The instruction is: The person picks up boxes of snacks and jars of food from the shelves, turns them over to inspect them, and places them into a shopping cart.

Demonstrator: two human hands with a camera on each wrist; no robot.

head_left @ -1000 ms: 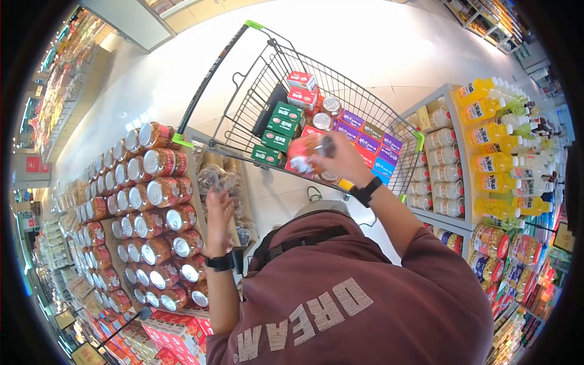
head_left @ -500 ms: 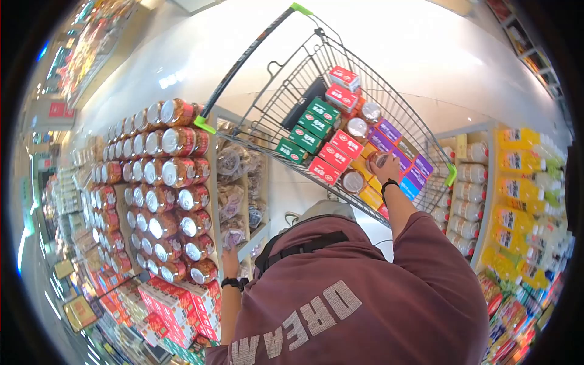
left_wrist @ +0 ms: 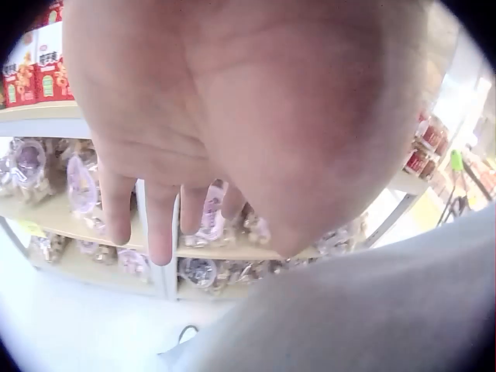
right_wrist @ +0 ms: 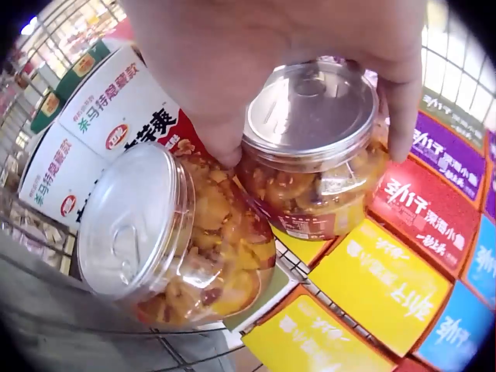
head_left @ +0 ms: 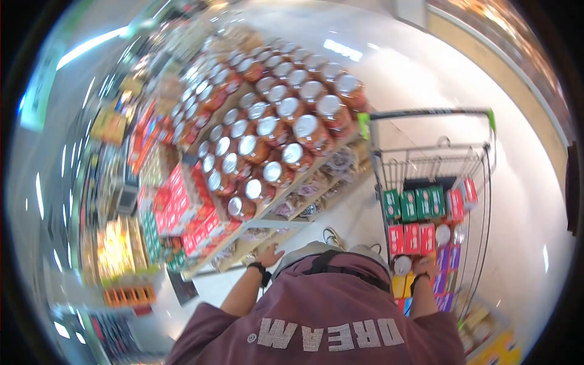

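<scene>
My right hand point(head_left: 427, 266) reaches down into the shopping cart point(head_left: 429, 112). In the right wrist view its thumb and fingers grip the sides of a clear jar point(right_wrist: 310, 155) with a silver pull-tab lid, filled with orange-brown pieces. That jar stands upright among boxes. A second similar jar point(right_wrist: 225, 240) leans tilted beside it. Yellow boxes point(right_wrist: 380, 279) lie close by, with a red box point(right_wrist: 430, 213) and purple boxes further right. Hanging beside my body, my left hand point(head_left: 267, 254) holds nothing. Its fingers point(left_wrist: 160, 225) point down before shelves of bagged goods point(left_wrist: 81, 182).
Rows of silver-lidded jars point(head_left: 267, 128) stand stacked on the display at my left, above shelves of bagged goods point(head_left: 340, 161). Red boxes point(head_left: 182, 194) are piled at its near end. Green boxes point(head_left: 429, 202) and red boxes point(head_left: 420, 238) also fill the cart.
My right hand has lowered the jar from above the cart's goods down among the boxes. The head view has swung left, toward the jar display. My left hand has dropped to my side.
</scene>
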